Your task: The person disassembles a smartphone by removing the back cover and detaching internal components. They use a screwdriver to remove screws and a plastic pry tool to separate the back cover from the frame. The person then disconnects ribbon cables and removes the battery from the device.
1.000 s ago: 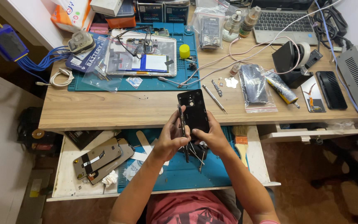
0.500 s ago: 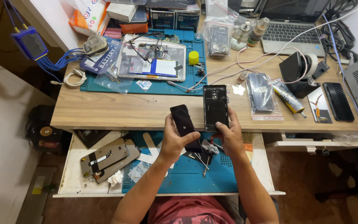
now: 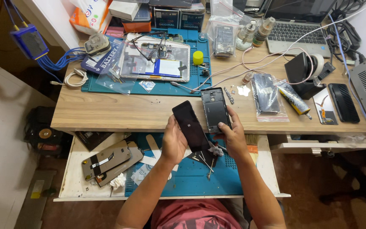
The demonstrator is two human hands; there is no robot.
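Black back cover (image 3: 190,126) in the left hand (image 3: 173,142) — grip closed around it — phone frame (image 3: 215,109) pinched in the right hand (image 3: 233,136)

I see a glossy black back cover (image 3: 190,126), smooth like glass or polished plastic, beside a matt dark phone frame (image 3: 215,110). The table (image 3: 119,111) looks like light wood-grain laminate, the mat (image 3: 200,180) below like matt blue rubber, and the bag (image 3: 264,95) like clear shiny plastic.
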